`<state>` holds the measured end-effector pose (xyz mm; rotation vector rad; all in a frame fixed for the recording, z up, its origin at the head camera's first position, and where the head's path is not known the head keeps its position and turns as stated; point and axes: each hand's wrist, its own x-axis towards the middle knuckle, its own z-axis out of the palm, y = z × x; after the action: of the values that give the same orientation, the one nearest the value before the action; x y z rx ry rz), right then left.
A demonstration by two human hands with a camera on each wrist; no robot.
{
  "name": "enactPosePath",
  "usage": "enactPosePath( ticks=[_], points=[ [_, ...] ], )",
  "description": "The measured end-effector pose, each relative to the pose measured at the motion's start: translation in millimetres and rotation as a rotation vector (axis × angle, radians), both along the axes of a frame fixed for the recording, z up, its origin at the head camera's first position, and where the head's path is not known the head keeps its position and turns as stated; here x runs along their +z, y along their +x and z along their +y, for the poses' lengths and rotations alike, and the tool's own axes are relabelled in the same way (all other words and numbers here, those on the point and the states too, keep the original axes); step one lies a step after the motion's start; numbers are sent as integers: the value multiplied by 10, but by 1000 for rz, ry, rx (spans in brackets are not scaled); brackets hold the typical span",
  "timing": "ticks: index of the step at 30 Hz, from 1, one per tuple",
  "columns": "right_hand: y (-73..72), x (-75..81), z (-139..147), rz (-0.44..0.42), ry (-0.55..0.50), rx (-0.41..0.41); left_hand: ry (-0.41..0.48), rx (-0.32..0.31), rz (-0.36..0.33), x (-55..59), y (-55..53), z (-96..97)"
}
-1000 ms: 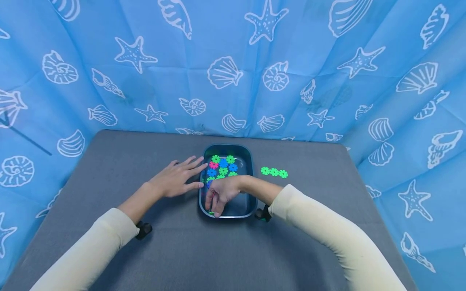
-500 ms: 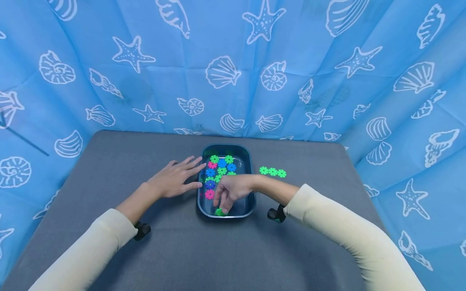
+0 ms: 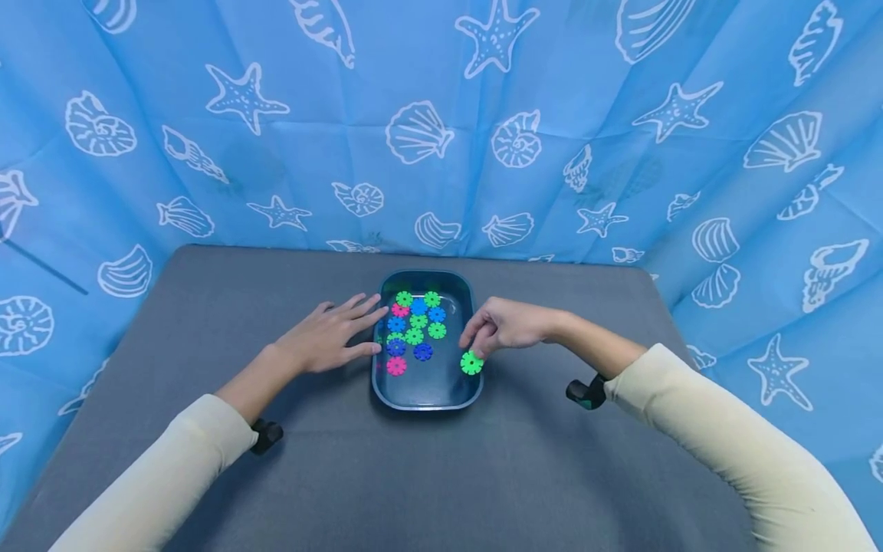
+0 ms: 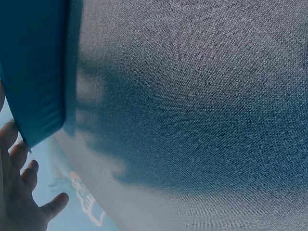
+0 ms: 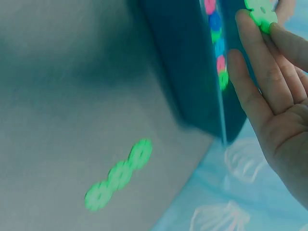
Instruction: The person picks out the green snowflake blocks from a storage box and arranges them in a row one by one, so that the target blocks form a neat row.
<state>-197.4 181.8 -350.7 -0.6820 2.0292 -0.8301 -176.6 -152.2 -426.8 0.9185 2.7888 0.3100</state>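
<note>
Removal step, I judge: right hand [image 3: 510,323] pinches a green disc [image 3: 472,367] near the tub [image 3: 429,408]'s right rim, clearance needed next; left hand [image 3: 331,337] splays opposite.

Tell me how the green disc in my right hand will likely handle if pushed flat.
The green disc looks thin and flat, so it would probably slide rather than roll. Pinched in the right hand, it shows no obvious bend, so it seems fairly stiff. Small beside the hand, it is likely light.
</note>
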Motion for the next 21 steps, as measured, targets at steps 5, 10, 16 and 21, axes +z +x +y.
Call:
enactPosePath(
  ticks=[5,10,16,21],
  points=[
    [-59,48,364,40,-16,-110,-3,-2,4,-9,-4,0],
    [-103,-33,745,75,-14,-227,-19,4,16,-25,7,12],
    [-105,-369,1167,139,-25,-399,-24,9,16,-20,11,9],
    [-81,-595,1385,188,-33,-551,-29,8,24,-38,-4,6]
  ],
)
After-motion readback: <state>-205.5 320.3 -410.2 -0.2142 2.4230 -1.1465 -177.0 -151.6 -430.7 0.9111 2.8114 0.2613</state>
